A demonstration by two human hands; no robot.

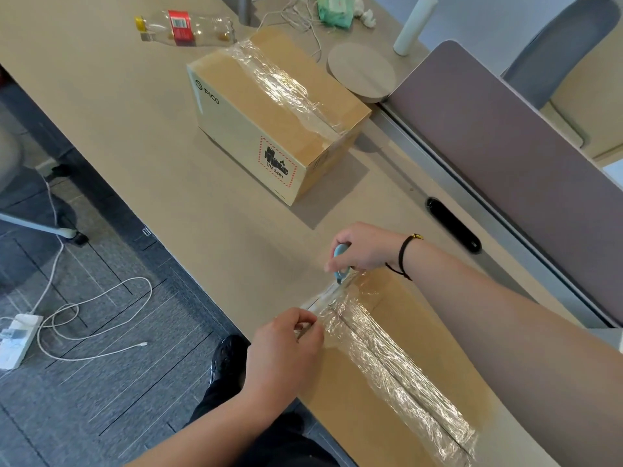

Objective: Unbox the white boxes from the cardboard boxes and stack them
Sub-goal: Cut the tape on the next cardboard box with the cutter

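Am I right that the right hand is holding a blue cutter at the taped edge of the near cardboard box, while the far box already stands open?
Not quite: in the head view the far box is taped shut. The right hand does hold the blue cutter at the near cardboard box.

Both forearms are bare, with no sleeves in view; the right hand [362, 246] has a thin black cord bracelet [403, 256] at its wrist, looped around it, with a small gold-coloured clasp or bead on the upper side; the left hand [286, 345] wears no ring, watch or band that shows; below the arms dark, black-looking trousers [269, 433] cover the legs; a glossy black shoe [227, 360] stands on the grey carpet.
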